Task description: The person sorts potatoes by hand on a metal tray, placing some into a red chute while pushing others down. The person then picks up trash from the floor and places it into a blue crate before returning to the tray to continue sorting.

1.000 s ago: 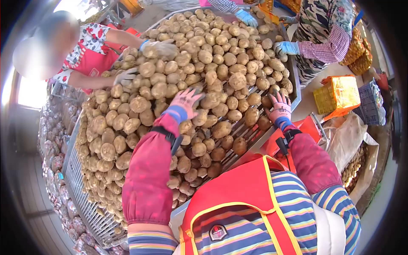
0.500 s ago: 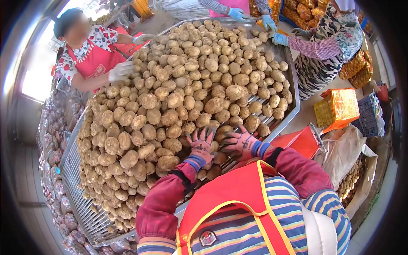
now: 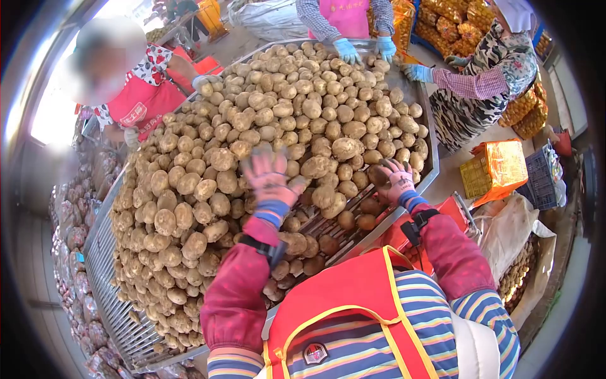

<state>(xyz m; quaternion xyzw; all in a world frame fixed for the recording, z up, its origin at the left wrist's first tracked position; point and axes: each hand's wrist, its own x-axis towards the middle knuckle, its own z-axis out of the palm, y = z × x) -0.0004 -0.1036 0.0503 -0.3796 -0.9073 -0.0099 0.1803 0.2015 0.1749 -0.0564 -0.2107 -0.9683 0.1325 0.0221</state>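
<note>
A big heap of potatoes (image 3: 189,189) covers a metal slatted table (image 3: 117,316). Over the middle of the heap, my left hand (image 3: 271,180), in a pink glove, has its fingers spread, their tips blurred by motion. My right hand (image 3: 398,181), gloved the same way, is at the table's right side with fingers apart, its fingertips right at a few potatoes. Between my hands, potatoes lie thinly and dark slats (image 3: 331,224) show. A larger potato (image 3: 333,205) sits there.
Co-workers stand round the table: one in a red apron (image 3: 136,107) at left, one in a pink apron (image 3: 344,16) at the far side, one with a checked sleeve (image 3: 470,83) at right. A yellow crate (image 3: 476,177) and dark crate (image 3: 543,177) stand at right, near a sack (image 3: 505,227).
My left hand has moved up and left over the heap; my right hand has moved right and up. More slats show between them. The co-workers' hands have shifted.
</note>
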